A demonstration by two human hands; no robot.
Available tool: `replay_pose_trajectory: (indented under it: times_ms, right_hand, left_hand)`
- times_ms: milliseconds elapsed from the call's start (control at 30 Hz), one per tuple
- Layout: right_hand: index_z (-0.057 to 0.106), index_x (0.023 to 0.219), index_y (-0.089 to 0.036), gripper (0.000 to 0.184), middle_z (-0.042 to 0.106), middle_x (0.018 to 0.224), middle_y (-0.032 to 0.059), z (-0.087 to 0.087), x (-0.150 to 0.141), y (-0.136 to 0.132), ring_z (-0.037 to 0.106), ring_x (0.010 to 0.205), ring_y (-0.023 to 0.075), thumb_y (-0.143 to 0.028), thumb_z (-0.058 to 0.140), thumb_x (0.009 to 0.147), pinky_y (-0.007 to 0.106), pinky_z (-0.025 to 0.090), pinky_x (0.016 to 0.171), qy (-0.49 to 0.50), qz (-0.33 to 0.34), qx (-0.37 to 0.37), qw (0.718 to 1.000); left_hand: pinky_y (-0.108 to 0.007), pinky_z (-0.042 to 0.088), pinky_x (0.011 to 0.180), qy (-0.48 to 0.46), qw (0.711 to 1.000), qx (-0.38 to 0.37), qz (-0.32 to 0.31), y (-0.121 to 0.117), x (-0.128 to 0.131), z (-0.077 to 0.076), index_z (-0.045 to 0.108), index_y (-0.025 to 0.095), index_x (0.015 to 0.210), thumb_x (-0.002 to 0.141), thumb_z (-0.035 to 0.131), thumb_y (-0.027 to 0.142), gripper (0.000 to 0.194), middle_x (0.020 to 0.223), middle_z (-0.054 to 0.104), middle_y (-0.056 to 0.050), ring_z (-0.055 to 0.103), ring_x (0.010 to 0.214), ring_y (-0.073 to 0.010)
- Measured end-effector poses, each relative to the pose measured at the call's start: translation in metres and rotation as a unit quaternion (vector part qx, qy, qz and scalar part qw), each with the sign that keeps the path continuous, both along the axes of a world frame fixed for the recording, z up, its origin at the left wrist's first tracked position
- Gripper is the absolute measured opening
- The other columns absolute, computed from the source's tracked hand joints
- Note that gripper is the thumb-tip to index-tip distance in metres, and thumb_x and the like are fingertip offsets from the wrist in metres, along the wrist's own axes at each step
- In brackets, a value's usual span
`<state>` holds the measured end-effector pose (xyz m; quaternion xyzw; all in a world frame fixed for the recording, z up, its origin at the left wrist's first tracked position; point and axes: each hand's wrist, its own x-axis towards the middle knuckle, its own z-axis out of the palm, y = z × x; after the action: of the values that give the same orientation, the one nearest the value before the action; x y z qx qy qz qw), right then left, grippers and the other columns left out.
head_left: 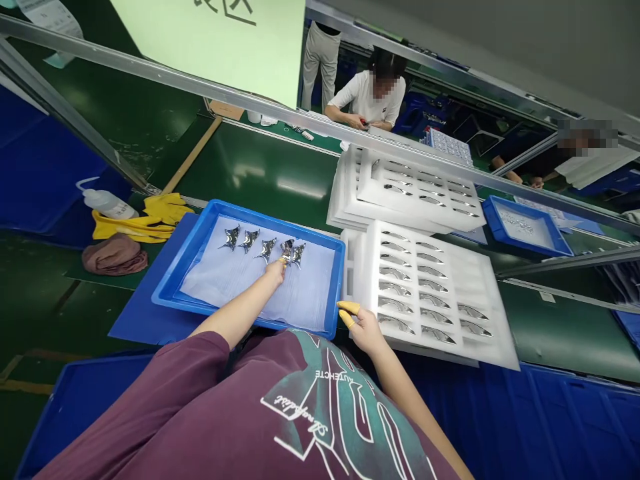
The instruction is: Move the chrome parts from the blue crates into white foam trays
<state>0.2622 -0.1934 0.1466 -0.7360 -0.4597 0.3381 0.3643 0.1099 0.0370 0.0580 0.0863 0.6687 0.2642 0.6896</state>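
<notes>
A blue tray (pixel 200 240) lined with white paper holds a row of several shiny metal parts (pixel 249 239). My left hand (pixel 275 271) reaches into it, and its fingertips, one in a yellow cot, are pinched on the part second from the right (pixel 287 250). My right hand (pixel 361 325) rests between the blue tray and the near corner of a white foam tray (pixel 493 313). Its yellow-capped fingers are apart and hold nothing. The foam tray's slots hold several curved shiny parts (pixel 395 288).
More stacked foam trays (pixel 350 193) with parts sit behind. A squeeze bottle (pixel 107 203), yellow gloves (pixel 150 220) and a brown cloth (pixel 115 255) lie to the left. Another blue tray (pixel 493 220) is at right. Metal rails (pixel 210 87) cross overhead. Other people work across the green belt (pixel 260 170).
</notes>
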Motion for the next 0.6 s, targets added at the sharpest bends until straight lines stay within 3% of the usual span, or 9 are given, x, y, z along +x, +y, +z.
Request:
replay_pose_trajectory:
  times_ms: [100, 200, 267, 367, 500, 600]
  right_hand:
    - [0.075, 0.096, -0.021, 0.035, 0.073, 0.106, 0.0124, -0.015, -0.02, 0.016, 0.068, 0.103, 0.0266, -0.048, 0.061, 0.077, 0.048, 0.052, 0.098, -0.003, -0.018, -0.001, 1.0]
    - [0.073, 0.095, -0.02, 0.041, 0.074, 0.096, 0.0116, -0.03, -0.041, 0.032, 0.068, 0.085, 0.0237, -0.054, 0.061, 0.075, 0.043, 0.056, 0.083, 0.019, -0.07, -0.016, 0.997]
    - [0.072, 0.085, -0.019, 0.043, 0.073, 0.08, 0.0087, -0.036, -0.051, 0.04, 0.064, 0.071, 0.0209, -0.059, 0.061, 0.073, 0.037, 0.055, 0.07, 0.07, -0.092, -0.04, 0.992]
    - [0.065, 0.065, -0.019, 0.045, 0.065, 0.062, 0.0044, -0.036, -0.056, 0.041, 0.058, 0.061, 0.0179, -0.063, 0.064, 0.068, 0.032, 0.051, 0.062, 0.141, -0.068, -0.063, 0.986]
    - [0.061, 0.059, -0.02, 0.042, 0.067, 0.071, 0.0056, -0.032, -0.053, 0.03, 0.06, 0.07, 0.0186, -0.061, 0.066, 0.065, 0.034, 0.052, 0.071, 0.151, -0.068, -0.031, 0.986]
    - [0.062, 0.061, -0.02, 0.04, 0.07, 0.078, 0.0073, -0.035, -0.051, 0.017, 0.063, 0.078, 0.0206, -0.06, 0.064, 0.068, 0.037, 0.052, 0.078, 0.125, -0.098, -0.02, 0.987]
  left_hand:
    - [-0.016, 0.012, 0.04, -0.087, 0.995, -0.015, -0.054, -0.024, -0.009, 0.017, 0.047, 0.015, 0.067, 0.077, 0.06, 0.014, 0.017, 0.047, 0.03, 0.008, 0.018, 0.037, -0.0027]
    - [-0.016, 0.014, 0.041, -0.175, 0.976, -0.038, -0.121, -0.061, -0.017, 0.036, 0.045, 0.016, 0.061, 0.075, 0.064, 0.015, 0.024, 0.047, 0.03, 0.007, 0.021, 0.037, -0.0027]
    - [-0.016, 0.014, 0.041, -0.227, 0.957, -0.037, -0.176, -0.085, -0.023, 0.045, 0.045, 0.016, 0.058, 0.072, 0.066, 0.016, 0.026, 0.045, 0.031, 0.007, 0.022, 0.038, -0.0029]
    - [-0.018, 0.015, 0.043, -0.271, 0.921, 0.017, -0.281, -0.106, -0.034, 0.05, 0.045, 0.016, 0.056, 0.069, 0.071, 0.025, 0.031, 0.044, 0.035, 0.006, 0.022, 0.038, -0.0032]
    - [-0.021, 0.019, 0.046, -0.239, 0.874, 0.056, -0.419, -0.097, -0.043, 0.043, 0.06, 0.014, 0.061, 0.063, 0.079, 0.034, 0.028, 0.052, 0.055, -0.001, 0.032, 0.041, -0.0054]
    - [-0.022, 0.021, 0.047, -0.09, 0.892, 0.102, -0.43, -0.066, -0.037, 0.033, 0.066, 0.013, 0.063, 0.062, 0.08, 0.021, 0.016, 0.056, 0.06, -0.005, 0.037, 0.044, -0.0083]
